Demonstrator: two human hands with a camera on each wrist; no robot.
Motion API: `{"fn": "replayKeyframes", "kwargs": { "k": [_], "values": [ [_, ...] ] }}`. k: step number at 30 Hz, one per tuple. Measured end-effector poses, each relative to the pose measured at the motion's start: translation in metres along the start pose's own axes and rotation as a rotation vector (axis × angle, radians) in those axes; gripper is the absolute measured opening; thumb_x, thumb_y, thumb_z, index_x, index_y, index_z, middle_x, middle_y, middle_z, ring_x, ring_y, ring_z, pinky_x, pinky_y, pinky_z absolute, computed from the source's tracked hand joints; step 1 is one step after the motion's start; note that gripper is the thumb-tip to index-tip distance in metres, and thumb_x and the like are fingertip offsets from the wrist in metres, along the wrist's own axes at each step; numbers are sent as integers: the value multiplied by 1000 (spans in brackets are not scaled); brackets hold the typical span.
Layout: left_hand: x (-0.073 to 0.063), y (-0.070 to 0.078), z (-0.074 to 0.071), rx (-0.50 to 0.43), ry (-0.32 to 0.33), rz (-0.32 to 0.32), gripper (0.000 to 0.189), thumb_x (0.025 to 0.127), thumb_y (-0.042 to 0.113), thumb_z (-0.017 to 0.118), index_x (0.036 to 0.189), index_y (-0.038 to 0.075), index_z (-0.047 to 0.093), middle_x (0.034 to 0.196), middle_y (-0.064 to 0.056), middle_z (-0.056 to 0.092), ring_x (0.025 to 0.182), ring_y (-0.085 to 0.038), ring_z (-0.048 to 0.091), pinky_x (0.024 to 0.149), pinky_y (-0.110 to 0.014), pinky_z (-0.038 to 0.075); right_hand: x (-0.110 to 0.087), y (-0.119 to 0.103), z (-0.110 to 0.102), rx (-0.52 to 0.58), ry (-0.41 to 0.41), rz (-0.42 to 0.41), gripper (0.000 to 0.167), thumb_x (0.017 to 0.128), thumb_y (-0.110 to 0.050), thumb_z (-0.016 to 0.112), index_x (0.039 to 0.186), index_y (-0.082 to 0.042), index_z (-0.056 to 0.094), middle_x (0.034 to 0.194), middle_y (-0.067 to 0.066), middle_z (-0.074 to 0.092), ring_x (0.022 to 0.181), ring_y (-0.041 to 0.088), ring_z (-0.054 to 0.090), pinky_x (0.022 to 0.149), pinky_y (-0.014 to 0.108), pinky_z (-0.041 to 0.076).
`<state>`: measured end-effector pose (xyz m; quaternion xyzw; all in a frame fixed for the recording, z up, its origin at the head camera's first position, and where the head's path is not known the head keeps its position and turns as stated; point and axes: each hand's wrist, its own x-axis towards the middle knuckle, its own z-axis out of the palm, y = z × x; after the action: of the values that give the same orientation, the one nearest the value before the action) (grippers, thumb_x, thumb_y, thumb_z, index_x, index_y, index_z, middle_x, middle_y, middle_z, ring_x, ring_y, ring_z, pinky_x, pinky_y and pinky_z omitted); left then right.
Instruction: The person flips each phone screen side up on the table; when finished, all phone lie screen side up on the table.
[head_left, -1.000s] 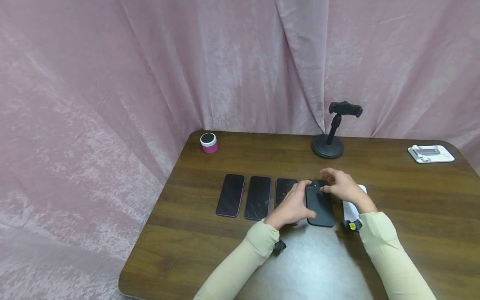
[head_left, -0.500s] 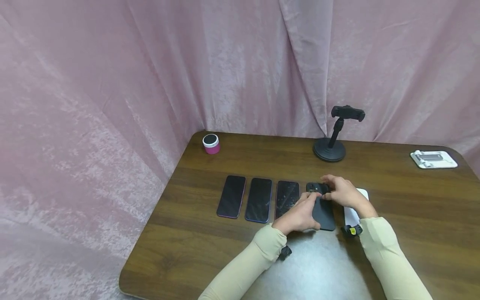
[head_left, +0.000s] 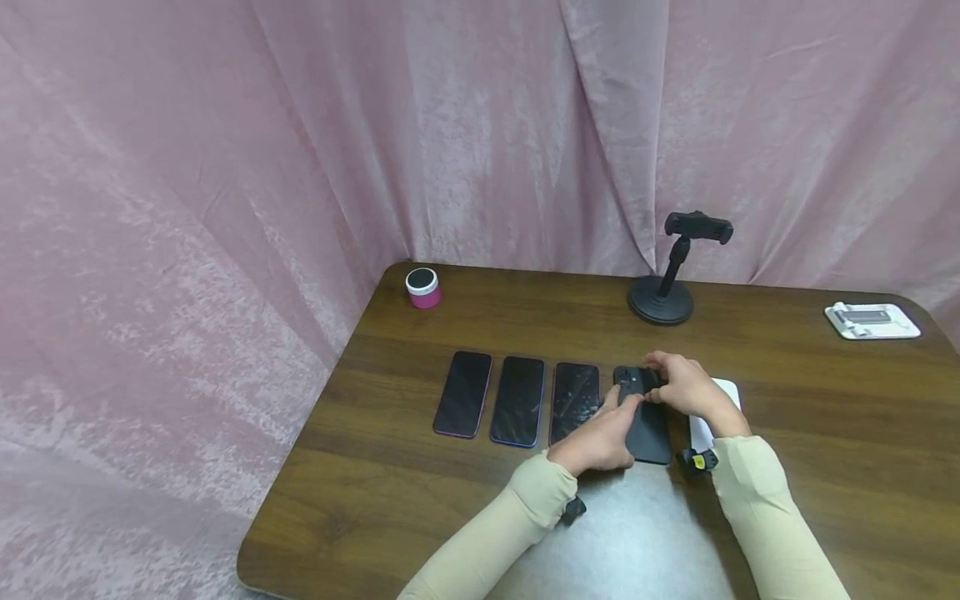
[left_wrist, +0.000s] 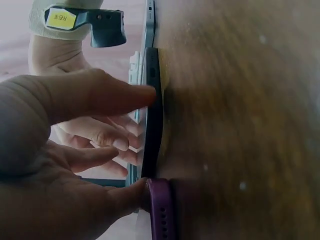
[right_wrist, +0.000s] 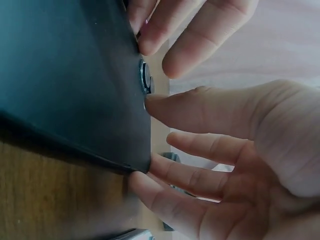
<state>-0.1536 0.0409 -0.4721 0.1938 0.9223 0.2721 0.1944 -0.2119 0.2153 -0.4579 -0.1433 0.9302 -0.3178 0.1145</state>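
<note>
A dark phone (head_left: 649, 433) lies back side up on the table, its camera bump at the far end. My left hand (head_left: 602, 438) reaches over its left side with fingers fairly straight, thumb (left_wrist: 142, 95) right at the near edge and another fingertip between it and the purple-edged phone (left_wrist: 162, 210). At the far right corner my right hand (head_left: 686, 386) pinches the dark phone, thumb (right_wrist: 165, 107) by the camera bump and index finger at the corner. Left fingertips come close beside the right thumb. A white phone (head_left: 703, 432) lies partly under the right wrist.
Two dark-screened phones (head_left: 463, 393) (head_left: 517, 401) lie left of the purple-edged phone in a row. Behind stands a black phone stand (head_left: 663, 298). A pink-and-white jar (head_left: 423, 289) is at the back left, and a white folding stand (head_left: 873, 320) sits at the back right.
My left hand has moved right and closer onto the dark phone, uncovering more of the phone to its left. My right fingers have drawn in at its far corner. The phones have not visibly moved.
</note>
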Motion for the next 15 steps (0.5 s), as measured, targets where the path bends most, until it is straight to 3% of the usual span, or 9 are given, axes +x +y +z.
{"fn": "replayKeyframes", "kwargs": {
  "k": [9, 15],
  "values": [
    [0, 1, 2, 2, -16, 2, 90, 83, 3, 80, 157, 20, 32, 166, -14, 15, 137, -19, 44, 91, -25, 49, 3, -1, -2, -28, 28, -15, 48, 85, -4, 71, 125, 16, 56, 116, 36, 63, 103, 48, 62, 86, 60, 49],
    [0, 2, 3, 22, -31, -7, 88, 84, 4, 80, 157, 19, 33, 166, -14, 14, 137, -20, 44, 91, -26, 49, 5, 1, 2, -17, 44, 19, 40, 92, -14, 68, 121, 13, 60, 111, 32, 65, 95, 41, 62, 81, 56, 50]
  ]
}}
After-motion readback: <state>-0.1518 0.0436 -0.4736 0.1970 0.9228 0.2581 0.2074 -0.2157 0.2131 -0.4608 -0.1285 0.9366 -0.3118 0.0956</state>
